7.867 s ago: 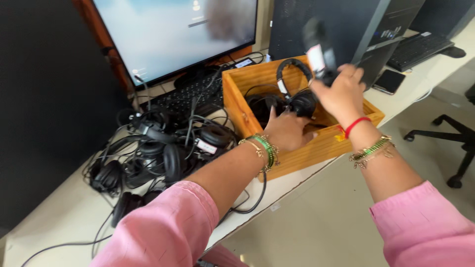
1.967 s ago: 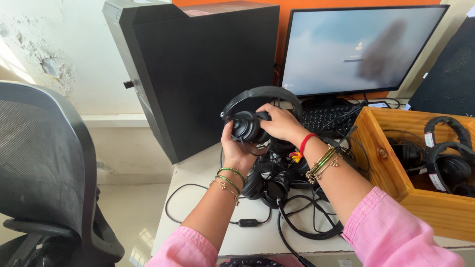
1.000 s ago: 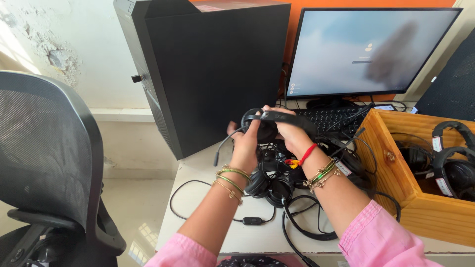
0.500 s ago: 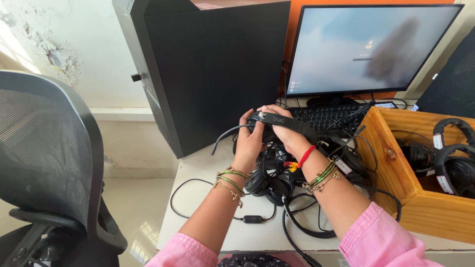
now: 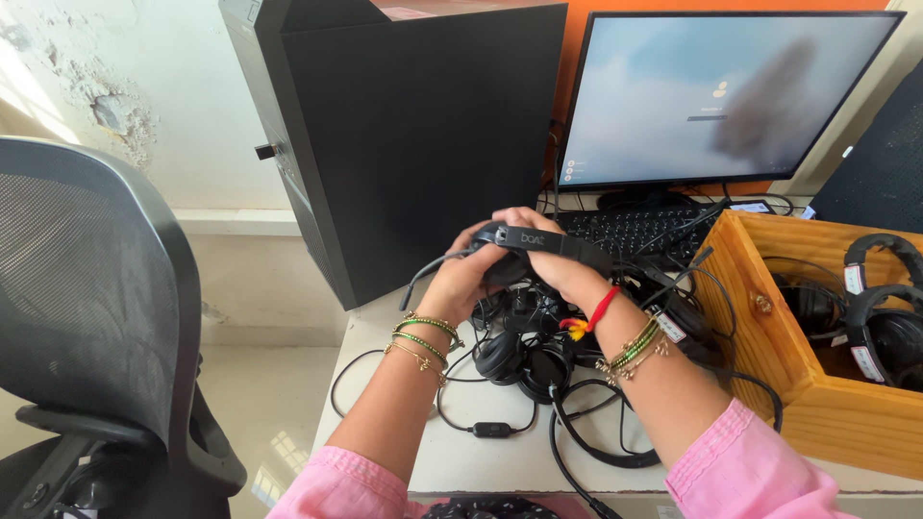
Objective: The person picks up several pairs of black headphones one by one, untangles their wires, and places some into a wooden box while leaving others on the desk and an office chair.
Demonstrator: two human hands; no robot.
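Both hands, left (image 5: 460, 279) and right (image 5: 543, 264), clasp a black headset (image 5: 538, 240), hiding its earcups

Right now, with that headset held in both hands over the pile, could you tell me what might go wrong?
The headset is held in the left hand and right hand directly above the tangled pile of headsets, so its cable may be snagged and could drag others along. The thin microphone boom sticks out toward the computer tower and might knock against it. Loose cable loops lie near the desk edge and could slide off.
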